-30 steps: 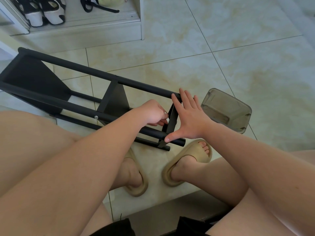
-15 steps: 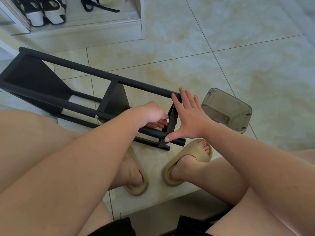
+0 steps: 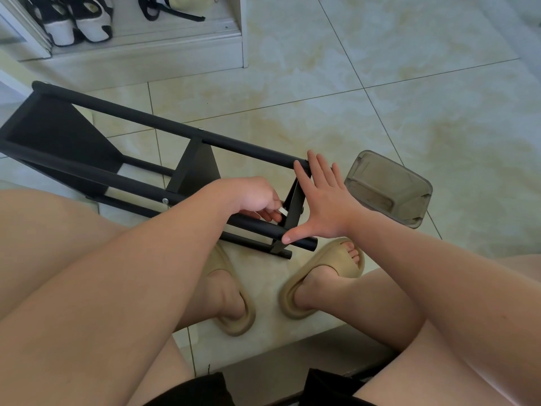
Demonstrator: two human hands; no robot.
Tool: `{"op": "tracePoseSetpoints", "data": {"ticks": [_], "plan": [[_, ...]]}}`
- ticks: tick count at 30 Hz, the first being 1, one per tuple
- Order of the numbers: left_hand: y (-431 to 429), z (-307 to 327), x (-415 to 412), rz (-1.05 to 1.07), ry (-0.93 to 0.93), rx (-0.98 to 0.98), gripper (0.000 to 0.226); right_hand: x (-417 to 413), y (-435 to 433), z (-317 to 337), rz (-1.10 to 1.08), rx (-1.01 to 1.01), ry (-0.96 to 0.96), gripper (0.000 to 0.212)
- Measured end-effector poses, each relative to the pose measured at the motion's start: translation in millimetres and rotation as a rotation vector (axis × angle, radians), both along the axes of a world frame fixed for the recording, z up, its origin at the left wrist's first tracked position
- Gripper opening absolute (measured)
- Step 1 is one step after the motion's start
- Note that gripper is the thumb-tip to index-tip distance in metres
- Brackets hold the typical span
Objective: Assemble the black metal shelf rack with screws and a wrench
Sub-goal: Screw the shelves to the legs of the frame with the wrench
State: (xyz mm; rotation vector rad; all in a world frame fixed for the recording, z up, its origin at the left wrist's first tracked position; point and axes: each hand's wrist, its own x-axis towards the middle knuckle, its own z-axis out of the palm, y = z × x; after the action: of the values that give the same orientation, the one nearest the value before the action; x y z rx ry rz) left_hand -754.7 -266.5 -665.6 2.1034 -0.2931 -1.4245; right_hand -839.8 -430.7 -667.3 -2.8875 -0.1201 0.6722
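The black metal shelf rack (image 3: 196, 168) lies on its side on the tiled floor (image 3: 409, 83), just in front of the seated person's beige slippers (image 3: 330, 276). The left hand (image 3: 254, 194) is curled, its fingertips pinching a small silvery wrench (image 3: 282, 211) against the inner face of the rack's end panel (image 3: 294, 218); most of the tool is hidden. The right hand (image 3: 325, 200) is spread flat with straight fingers pressed against that panel's outer side, thumb resting on the near tube (image 3: 257, 227). A silver screw head (image 3: 165, 201) shows farther along this tube. A smoky clear plastic container (image 3: 386, 189) sits just right of the rack. Black-and-white shoes (image 3: 79, 22) stand on a low white shelf (image 3: 175, 51).
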Motion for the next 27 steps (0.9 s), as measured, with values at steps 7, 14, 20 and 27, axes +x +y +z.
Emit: {"op": "tracePoseSetpoints", "data": {"ticks": [7, 14, 20, 27], "plan": [[5.3, 3.7, 3.2, -0.357, -0.165, 0.068, 0.024, 0.0, 0.0, -0.9, -0.005, 0.008, 0.000, 0.154], [3.7, 5.9, 1.4, -0.509, -0.242, 0.129, 0.027, 0.3, 0.1, -1.8, -0.008, 0.011, -0.005, 0.155], [3.3, 3.8, 5.8, -0.373, -0.319, 0.095, 0.013, 1.5, 0.1, -2.1, -0.010, 0.014, -0.007, 0.155], [2.8, 5.1, 8.0, -0.271, -0.286, 0.040, 0.013, 1.5, -0.5, -1.7, -0.010, 0.021, -0.009, 0.155]]}}
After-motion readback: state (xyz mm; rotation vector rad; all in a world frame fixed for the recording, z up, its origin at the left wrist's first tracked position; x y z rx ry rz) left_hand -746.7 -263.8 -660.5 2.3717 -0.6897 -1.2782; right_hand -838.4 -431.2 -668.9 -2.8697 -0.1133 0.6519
